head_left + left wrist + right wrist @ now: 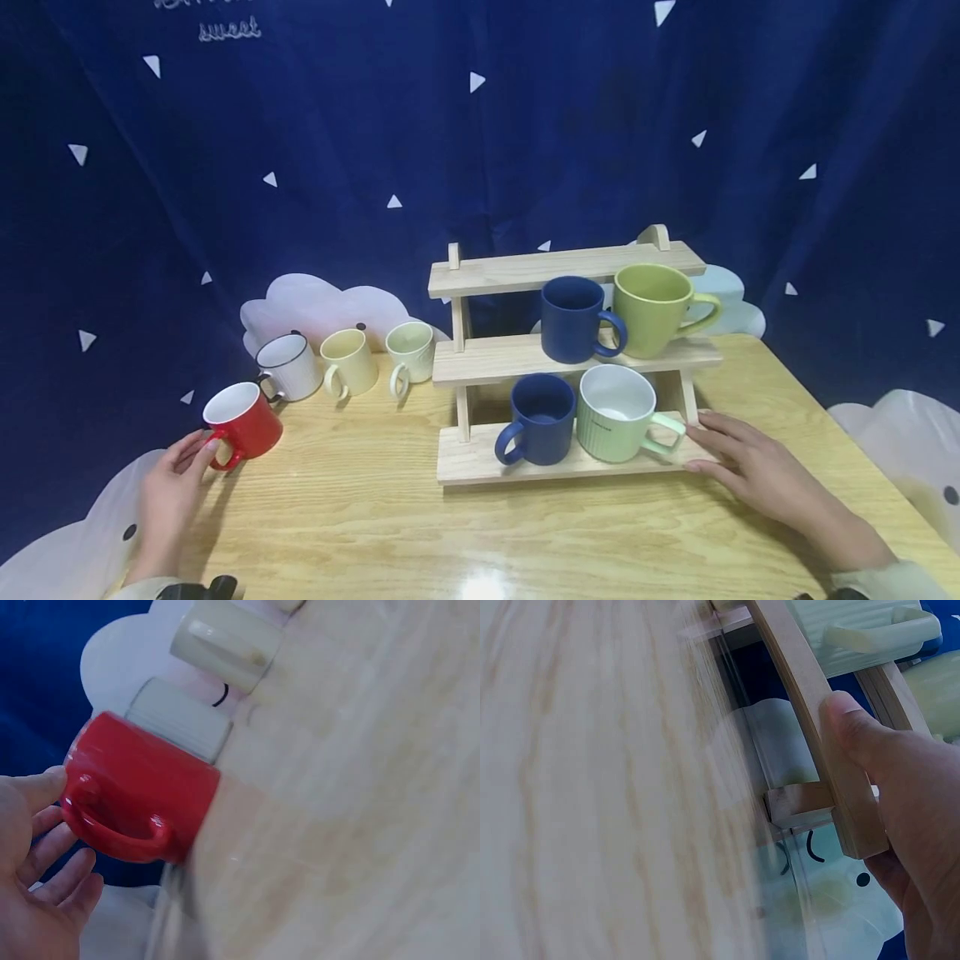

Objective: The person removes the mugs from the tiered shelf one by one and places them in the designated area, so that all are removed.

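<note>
At the left of the table stands a glossy red mug (258, 429) with a white inside. My left hand (176, 483) pinches the top of its handle with thumb and forefinger; the other fingers spread loosely below it in the left wrist view. A three-tier wooden shelf (472, 457) stands right of centre. My right hand (757, 467) grips the right end of its lowest board, thumb (847, 709) on the edge and the other fingers partly hidden behind. That board carries a dark blue mug (543, 425) and a pale green ribbed mug (615, 417).
Another dark blue mug (566, 321) and an olive-green mug (648, 312) stand on the middle tier. Behind the red mug, a white mug with a dark rim (292, 371), a yellow mug (352, 367) and a light green mug (412, 354) form a row. A navy curtain (375, 125) hangs behind.
</note>
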The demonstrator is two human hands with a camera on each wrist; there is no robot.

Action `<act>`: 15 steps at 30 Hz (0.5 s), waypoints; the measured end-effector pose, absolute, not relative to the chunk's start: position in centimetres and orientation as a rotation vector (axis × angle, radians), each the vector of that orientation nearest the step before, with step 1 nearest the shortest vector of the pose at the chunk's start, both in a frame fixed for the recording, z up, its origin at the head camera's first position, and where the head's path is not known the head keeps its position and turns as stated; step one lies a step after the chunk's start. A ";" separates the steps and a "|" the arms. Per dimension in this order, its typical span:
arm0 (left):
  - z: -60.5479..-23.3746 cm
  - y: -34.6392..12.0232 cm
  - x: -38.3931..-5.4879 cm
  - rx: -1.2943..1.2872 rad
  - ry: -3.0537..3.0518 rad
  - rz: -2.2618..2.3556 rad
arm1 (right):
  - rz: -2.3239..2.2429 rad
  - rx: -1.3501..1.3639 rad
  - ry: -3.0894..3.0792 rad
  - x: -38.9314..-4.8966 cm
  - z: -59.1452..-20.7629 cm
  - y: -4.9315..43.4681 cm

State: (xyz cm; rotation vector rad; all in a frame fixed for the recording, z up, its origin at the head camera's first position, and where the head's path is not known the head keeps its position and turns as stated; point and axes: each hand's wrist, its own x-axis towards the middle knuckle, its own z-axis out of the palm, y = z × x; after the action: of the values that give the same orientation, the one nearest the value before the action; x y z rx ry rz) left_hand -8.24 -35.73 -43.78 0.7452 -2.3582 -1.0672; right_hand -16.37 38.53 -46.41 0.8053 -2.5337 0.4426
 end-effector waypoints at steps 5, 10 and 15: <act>-42.5 -35.4 -8.3 0.654 -2.420 -0.974 | 0.436 0.807 -2.537 -16.3 -46.3 38.5; -41.5 -34.7 -8.5 0.598 -2.489 -0.948 | 0.434 0.799 -2.545 -16.3 -46.3 38.5; -40.5 -33.6 -8.8 0.477 -2.545 -0.935 | 0.434 0.801 -2.538 -16.4 -46.3 38.5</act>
State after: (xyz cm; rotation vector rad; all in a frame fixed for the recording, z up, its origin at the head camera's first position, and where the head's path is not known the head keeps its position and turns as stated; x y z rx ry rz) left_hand -8.83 -33.61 -40.49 0.4768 -2.5447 -0.9347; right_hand -16.37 38.47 -46.26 0.8013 -2.5378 0.4343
